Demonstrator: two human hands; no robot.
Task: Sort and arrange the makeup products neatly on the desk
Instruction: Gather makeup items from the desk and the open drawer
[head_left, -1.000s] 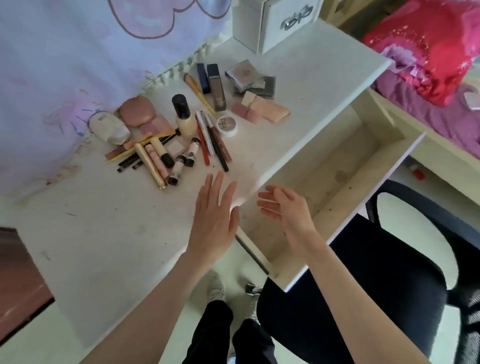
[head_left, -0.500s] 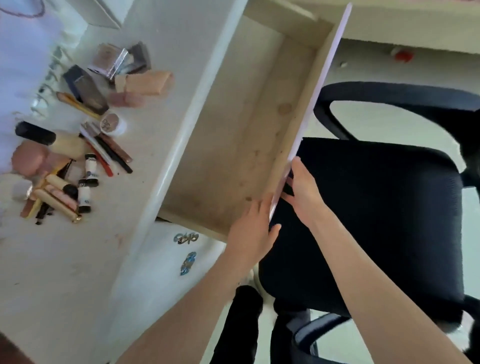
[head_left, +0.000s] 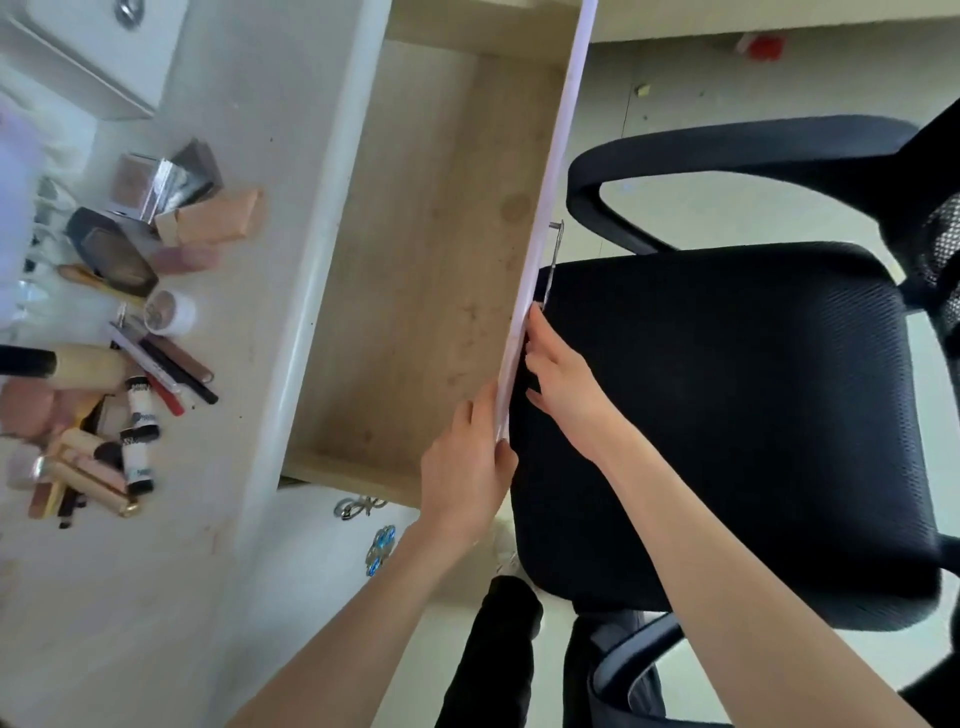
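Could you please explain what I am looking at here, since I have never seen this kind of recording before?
There is no machine: a person wears a camera on the head, looking down at their own bare hands. The single view shows a white desk with an open drawer, which looks empty. The left hand and right hand both hold the drawer front, the left with its thumb over the edge. Makeup products lie in a loose pile on the desk, untouched. A black chair stands beside the drawer.
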